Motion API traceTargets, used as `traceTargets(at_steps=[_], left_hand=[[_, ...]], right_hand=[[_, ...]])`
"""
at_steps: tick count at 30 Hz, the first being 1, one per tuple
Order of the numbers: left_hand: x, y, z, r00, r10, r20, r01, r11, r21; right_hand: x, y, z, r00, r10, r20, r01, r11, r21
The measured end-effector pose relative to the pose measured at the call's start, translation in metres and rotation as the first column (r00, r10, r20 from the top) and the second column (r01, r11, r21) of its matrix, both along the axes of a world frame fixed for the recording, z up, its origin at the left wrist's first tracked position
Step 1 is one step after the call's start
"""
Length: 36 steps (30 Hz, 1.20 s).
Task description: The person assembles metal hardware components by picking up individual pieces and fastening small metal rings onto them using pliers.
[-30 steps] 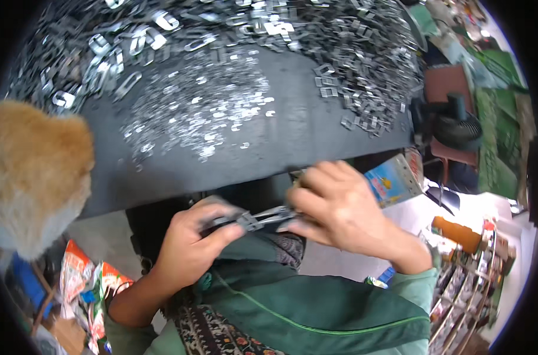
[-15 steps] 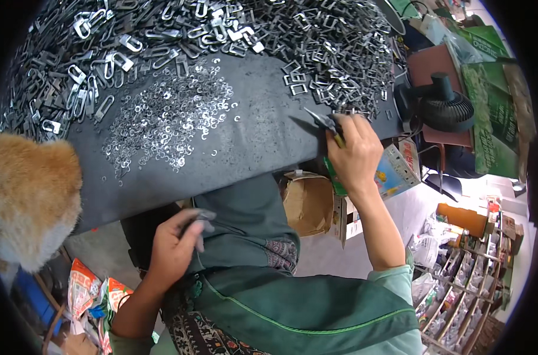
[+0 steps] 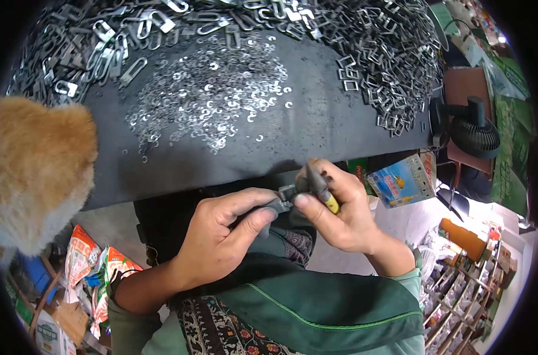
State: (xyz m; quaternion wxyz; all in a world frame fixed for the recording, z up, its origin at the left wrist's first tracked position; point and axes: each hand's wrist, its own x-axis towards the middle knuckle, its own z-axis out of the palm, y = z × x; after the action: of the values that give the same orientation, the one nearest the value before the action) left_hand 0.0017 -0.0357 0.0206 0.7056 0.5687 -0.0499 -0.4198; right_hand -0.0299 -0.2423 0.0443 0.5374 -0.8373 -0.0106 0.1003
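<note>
My left hand (image 3: 224,234) and my right hand (image 3: 349,216) meet over my lap, just off the near edge of the table. Thumb and fingers of my left hand pinch a small grey metal piece (image 3: 287,192), its lower part covered by the fingertips. Inside my right hand is a pair of pliers (image 3: 331,203) with yellow on the handle, its dark jaws tilted up. The right thumb and fingertips also touch or nearly touch the metal piece. Small C-shaped metal rings (image 3: 221,94) lie heaped on the dark table (image 3: 307,106) beyond my hands.
Oval metal links (image 3: 106,56) are piled at the far left, rectangular metal frames (image 3: 393,65) at the far right. An orange and white cat (image 3: 44,165) sits at the table's left edge. A black fan (image 3: 475,133) stands at the right, above a picture-printed box (image 3: 402,180).
My right hand has come down off the table with the pliers to meet my left. My left hand has risen slightly and moved right. The view has shifted.
</note>
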Motion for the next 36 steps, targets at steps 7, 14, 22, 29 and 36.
traceTargets(at_steps=[7, 14, 22, 29, 36], left_hand=[[0.000, 0.007, -0.004, 0.999, 0.042, -0.024, -0.045, 0.991, -0.126], [-0.009, 0.005, -0.017, 0.847, 0.106, 0.521, -0.148, 0.988, 0.039], [0.005, 0.020, -0.019, 0.956, -0.174, 0.237, 0.162, 0.984, 0.073], [-0.003, 0.041, -0.014, 0.989, -0.034, -0.147, 0.036, 0.999, 0.011], [-0.012, 0.040, -0.020, 0.999, 0.010, 0.031, -0.008, 0.998, -0.062]], right_hand=[[0.007, 0.006, 0.009, 0.996, 0.055, -0.064, -0.058, 0.998, -0.039], [0.006, 0.013, 0.015, 0.942, 0.014, -0.335, 0.009, 0.998, 0.067], [-0.003, 0.018, 0.007, 0.989, 0.146, -0.009, -0.145, 0.973, -0.180], [0.026, 0.010, 0.021, 0.925, 0.317, 0.211, 0.032, 0.487, -0.873], [0.030, 0.018, 0.016, 0.893, 0.374, 0.249, 0.127, 0.321, -0.938]])
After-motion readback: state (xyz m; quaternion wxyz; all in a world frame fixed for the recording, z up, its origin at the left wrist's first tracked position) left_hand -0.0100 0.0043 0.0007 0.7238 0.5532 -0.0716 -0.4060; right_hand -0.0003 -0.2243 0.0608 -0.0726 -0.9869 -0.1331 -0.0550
